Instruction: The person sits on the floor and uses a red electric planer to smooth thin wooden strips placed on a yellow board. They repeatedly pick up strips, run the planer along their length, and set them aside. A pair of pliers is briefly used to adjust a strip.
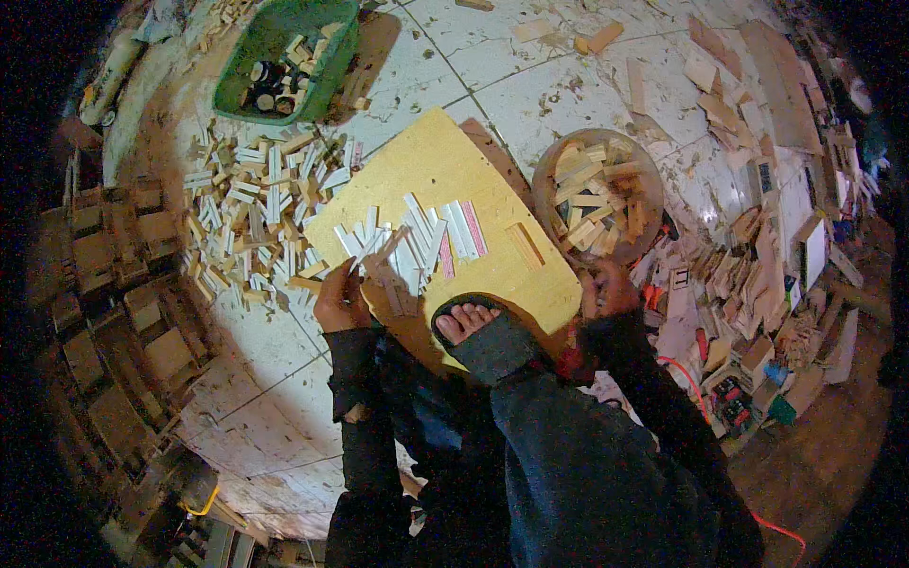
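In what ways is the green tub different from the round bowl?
Shape: the tub is roughly rectangular, while the bowl is round.
Colour: the tub is green; the bowl is brownish and looks see-through.
Contents: the tub holds dark round pieces among wooden ones, but in the bowl I see mainly wooden strips.
Place: the bowl is close beside the yellow board; the tub is farther from it.
Both are open-topped and hold wood.

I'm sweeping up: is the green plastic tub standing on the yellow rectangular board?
No, the tub sits on pale floor tiles, apart from the board.
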`<action>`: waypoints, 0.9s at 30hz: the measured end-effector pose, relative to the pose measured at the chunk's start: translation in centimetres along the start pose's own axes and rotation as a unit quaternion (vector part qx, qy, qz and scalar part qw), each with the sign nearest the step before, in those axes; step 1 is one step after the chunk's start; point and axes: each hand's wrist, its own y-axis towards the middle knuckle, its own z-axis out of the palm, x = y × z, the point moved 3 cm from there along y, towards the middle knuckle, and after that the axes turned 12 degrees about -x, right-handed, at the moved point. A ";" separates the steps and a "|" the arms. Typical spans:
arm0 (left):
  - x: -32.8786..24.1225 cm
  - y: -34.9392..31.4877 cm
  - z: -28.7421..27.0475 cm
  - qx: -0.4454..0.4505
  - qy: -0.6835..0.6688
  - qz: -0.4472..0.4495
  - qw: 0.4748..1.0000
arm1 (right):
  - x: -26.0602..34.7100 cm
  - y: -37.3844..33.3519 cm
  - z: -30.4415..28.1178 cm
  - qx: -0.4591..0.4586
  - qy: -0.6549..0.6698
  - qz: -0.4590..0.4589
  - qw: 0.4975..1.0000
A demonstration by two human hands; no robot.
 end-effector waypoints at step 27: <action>-13.5 -6.6 16.4 0.318 -0.192 -0.059 0.927 | 1.5 2.1 -6.6 0.167 -0.181 -0.187 0.951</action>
